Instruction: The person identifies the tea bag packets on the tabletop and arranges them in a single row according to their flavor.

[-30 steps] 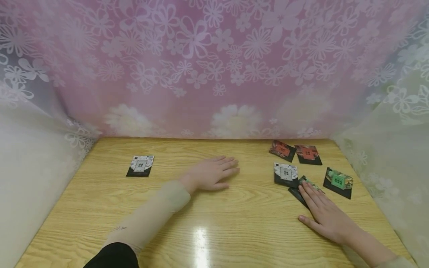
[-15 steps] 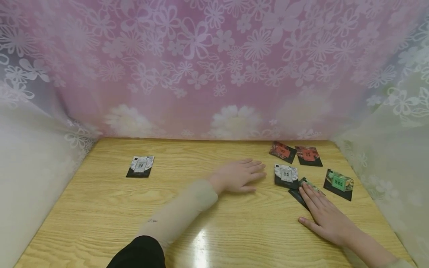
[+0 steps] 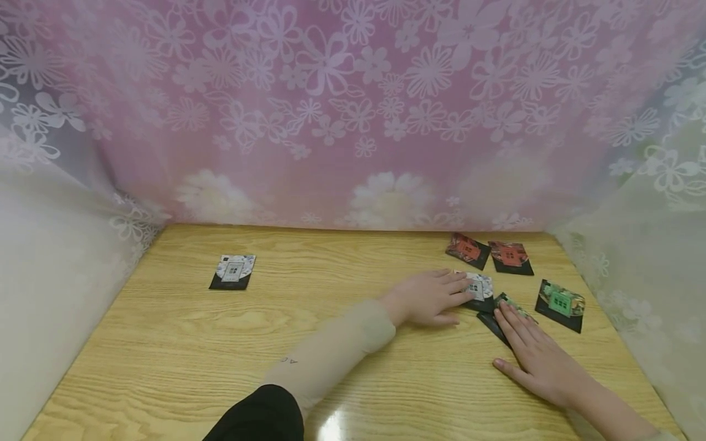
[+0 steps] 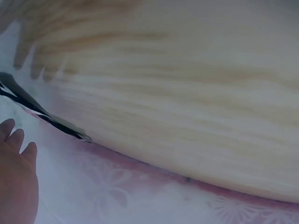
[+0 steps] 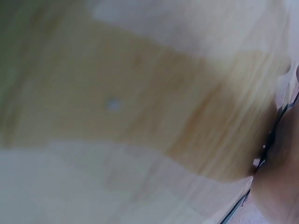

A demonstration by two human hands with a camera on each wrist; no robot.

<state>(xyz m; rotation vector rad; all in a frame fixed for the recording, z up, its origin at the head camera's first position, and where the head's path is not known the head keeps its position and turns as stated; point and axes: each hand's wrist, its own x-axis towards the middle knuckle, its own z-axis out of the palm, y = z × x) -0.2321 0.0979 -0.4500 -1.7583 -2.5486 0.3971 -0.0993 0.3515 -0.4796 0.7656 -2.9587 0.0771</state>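
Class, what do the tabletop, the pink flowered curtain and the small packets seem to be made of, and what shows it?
Tabletop: wood or wood-look laminate, fairly glossy; yellowish grain and a bright reflection show.
Curtain: thin fabric or plastic sheeting, finish soft-looking; it hangs in loose folds.
Packets: perhaps printed paper or plastic film; they look thin and flat, finish too small to judge.

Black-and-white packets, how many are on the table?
2 visible: a lone black-and-white packet at the left of the table, and a second black-and-white packet on the right, partly covered by the left hand. The right hand could hide another.
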